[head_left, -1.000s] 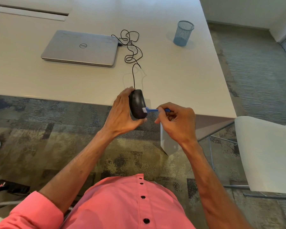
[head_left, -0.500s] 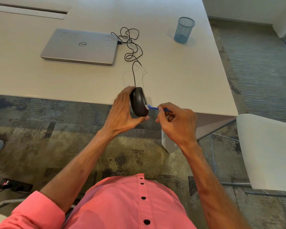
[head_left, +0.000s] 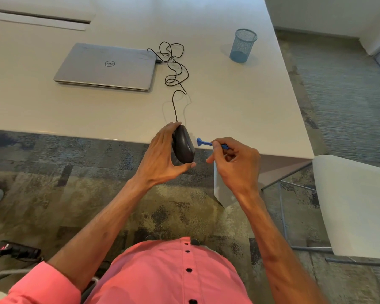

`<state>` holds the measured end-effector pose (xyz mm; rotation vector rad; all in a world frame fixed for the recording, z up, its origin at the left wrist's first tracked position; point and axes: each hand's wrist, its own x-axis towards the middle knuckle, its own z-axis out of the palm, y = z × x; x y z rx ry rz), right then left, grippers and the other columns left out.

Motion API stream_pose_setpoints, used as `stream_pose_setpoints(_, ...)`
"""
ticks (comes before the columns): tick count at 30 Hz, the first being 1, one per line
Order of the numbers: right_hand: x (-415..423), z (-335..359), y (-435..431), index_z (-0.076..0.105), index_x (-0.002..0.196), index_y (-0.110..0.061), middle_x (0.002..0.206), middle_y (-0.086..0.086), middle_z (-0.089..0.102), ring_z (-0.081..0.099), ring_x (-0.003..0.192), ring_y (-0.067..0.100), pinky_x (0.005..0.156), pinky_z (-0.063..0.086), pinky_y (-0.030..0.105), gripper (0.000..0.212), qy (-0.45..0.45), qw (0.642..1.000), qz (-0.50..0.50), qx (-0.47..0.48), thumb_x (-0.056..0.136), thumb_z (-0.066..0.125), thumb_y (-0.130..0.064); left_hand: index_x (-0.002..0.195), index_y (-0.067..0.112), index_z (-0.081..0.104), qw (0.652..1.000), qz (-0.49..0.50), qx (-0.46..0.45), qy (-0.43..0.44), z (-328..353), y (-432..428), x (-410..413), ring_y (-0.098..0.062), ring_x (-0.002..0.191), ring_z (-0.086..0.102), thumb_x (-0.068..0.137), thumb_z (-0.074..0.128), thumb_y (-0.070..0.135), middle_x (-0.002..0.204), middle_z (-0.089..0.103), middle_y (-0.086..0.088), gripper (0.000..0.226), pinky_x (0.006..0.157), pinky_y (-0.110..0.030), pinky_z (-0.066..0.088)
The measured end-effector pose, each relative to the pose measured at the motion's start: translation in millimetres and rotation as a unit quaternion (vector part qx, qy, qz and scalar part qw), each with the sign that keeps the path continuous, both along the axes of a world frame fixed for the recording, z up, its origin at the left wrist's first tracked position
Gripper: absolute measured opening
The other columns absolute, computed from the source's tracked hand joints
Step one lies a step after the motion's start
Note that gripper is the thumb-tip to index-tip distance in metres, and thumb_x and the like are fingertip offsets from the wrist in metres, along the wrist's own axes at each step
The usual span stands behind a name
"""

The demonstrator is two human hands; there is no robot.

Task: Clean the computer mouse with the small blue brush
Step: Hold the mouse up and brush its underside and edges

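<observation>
Right of the mouse (head_left: 183, 145): small blue brush (head_left: 203, 143), likely light, pinched by your right hand (head_left: 235, 163); left hand (head_left: 160, 156) grips smooth mouse endwise.

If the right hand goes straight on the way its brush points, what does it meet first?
Most likely the mouse gripped by the left hand; the blue brush points at it across a small gap. Depth is unclear.

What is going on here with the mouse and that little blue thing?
A person is cleaning a black computer mouse with a small blue brush. The left hand holds the mouse on its side at the table edge. The right hand pinches the brush handle; its head is just beside the mouse, not touching. The cable runs to a closed laptop.
</observation>
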<state>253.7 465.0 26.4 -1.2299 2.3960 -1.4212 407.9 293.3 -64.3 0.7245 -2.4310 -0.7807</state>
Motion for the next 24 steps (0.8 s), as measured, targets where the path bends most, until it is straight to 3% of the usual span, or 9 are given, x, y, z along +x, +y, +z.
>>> stream_pose_setpoints(7, 5.5, 5.2, -24.3, 0.083, 0.099, -0.026, 0.067, -0.014, 0.079, 0.071, 0.054, 0.004, 0.063, 0.066, 0.046, 0.017, -0.064, 0.998, -0.006, -0.022, 0.107, 0.069, -0.032, 0.173, 0.020, 0.023, 1.000, 0.003, 0.015, -0.014, 2.2, 1.1, 0.8, -0.026, 0.161, 0.043, 0.077, 0.093, 0.071, 0.176, 0.037, -0.004, 0.129, 0.132, -0.050, 0.041)
stream_pose_setpoints(12, 9.4, 5.3, -35.7, 0.082, 0.101, -0.024, 0.068, -0.014, 0.080, 0.071, 0.054, 0.006, 0.063, 0.066, 0.044, 0.016, -0.039, 0.999, 0.006, -0.016, 0.107, 0.069, -0.030, 0.172, 0.012, 0.023, 1.000, -0.005, 0.014, -0.024, 4.3, 2.2, 1.6, -0.029, 0.170, 0.031, 0.076, 0.095, 0.065, 0.183, 0.027, -0.009, 0.132, 0.136, -0.053, 0.036)
stream_pose_setpoints(18, 10.6, 6.3, -44.8, 0.083, 0.100, -0.027, 0.067, -0.017, 0.079, 0.070, 0.055, 0.002, 0.066, 0.063, 0.038, 0.017, 0.021, 1.000, 0.007, 0.016, 0.107, 0.068, -0.033, 0.173, 0.008, 0.023, 0.999, -0.007, -0.024, -0.036, 3.5, -3.2, -1.6, -0.021, 0.176, 0.012, 0.077, 0.093, 0.068, 0.188, 0.018, -0.011, 0.133, 0.144, -0.041, 0.003)
stream_pose_setpoints(21, 11.4, 6.7, -45.0, 0.083, 0.098, -0.027, 0.067, -0.017, 0.079, 0.065, 0.054, -0.004, 0.067, 0.063, 0.036, 0.016, 0.051, 0.998, 0.011, 0.032, 0.106, 0.069, -0.031, 0.174, 0.011, 0.022, 0.999, -0.007, -0.019, -0.031, 4.1, -5.6, -3.7, -0.020, 0.176, 0.013, 0.077, 0.093, 0.069, 0.188, 0.018, -0.009, 0.134, 0.142, -0.030, -0.001)
stream_pose_setpoints(24, 12.1, 8.5, -42.8, 0.082, 0.101, -0.026, 0.069, -0.016, 0.079, 0.070, 0.056, 0.003, 0.060, 0.061, 0.035, 0.016, 0.046, 0.999, -0.007, -0.006, 0.107, 0.068, -0.032, 0.174, 0.012, 0.021, 0.999, -0.014, -0.021, -0.027, 4.2, -7.8, -6.1, -0.020, 0.176, 0.013, 0.077, 0.092, 0.069, 0.188, 0.016, -0.009, 0.133, 0.142, -0.032, 0.002)
